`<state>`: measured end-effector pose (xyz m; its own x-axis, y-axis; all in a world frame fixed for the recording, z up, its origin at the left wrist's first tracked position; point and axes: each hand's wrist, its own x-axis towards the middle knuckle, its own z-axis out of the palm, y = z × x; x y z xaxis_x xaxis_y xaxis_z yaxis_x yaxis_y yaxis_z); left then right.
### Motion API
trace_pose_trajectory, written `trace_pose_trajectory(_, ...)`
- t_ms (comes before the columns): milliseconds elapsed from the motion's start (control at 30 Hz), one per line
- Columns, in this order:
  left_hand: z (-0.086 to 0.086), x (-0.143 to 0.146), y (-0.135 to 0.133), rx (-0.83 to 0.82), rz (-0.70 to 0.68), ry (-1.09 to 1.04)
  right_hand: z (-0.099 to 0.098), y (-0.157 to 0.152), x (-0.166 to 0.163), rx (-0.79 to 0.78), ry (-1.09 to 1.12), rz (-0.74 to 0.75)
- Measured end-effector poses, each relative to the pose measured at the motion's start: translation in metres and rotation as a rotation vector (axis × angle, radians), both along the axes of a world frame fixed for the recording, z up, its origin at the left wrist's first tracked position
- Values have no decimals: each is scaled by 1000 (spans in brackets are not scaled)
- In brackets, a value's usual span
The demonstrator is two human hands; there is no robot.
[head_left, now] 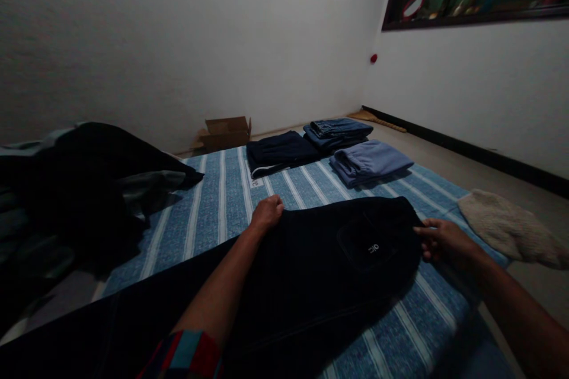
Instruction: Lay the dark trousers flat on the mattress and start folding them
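Dark trousers (pixel 311 266) with a small pale logo lie stretched across the striped blue bedspread (pixel 178 219). On their far edge, near the middle, my left hand (pixel 267 213) is closed with the cloth in its fist. At the right end, my right hand (pixel 444 240) pinches the waist edge between thumb and fingers. The trousers' other end runs out of view at the lower left. Farther back lie folded navy trousers (pixel 282 149), a stack of folded jeans (pixel 338 130) and a folded light blue garment (pixel 371 161).
A heap of dark clothes (pixel 75 189) rises on the left. An open cardboard box (pixel 224 132) stands beyond the far edge, by the wall. A beige fluffy cloth (pixel 511 225) lies at the right edge. A window ledge (pixel 480 16) holds small items.
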<state>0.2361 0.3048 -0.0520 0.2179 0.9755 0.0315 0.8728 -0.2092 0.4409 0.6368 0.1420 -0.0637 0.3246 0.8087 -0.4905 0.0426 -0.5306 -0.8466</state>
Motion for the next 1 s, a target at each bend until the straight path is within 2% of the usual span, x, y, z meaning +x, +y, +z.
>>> trace_pose_trajectory(133, 1, -3, 2, -1, -25, 63, -1, 0, 0, 0, -1, -2)
trace_pose_trajectory(367, -2, 0, -3, 48, 81, 198, -3, 0, 1, -10, 15, 0)
trace_pose_trajectory(533, 9, 9, -18, 164, 100, 273, -2, 1, 1, -5, 14, -6)
trace_pose_trajectory(700, 21, 35, -67, 303, -70, 290, -3, 1, 3, 3, 7, 8)
trace_pose_trajectory(833, 10, 58, -106, 339, -357, 242, -3, -1, 4, 1, -12, 20)
trace_pose_trajectory(900, 1, 61, -113, 277, -356, 256, -2, -1, 4, 1, -21, 22)
trace_pose_trajectory(1000, -7, 55, -109, 148, -274, 280, -1, -1, 2, 11, -25, 24)
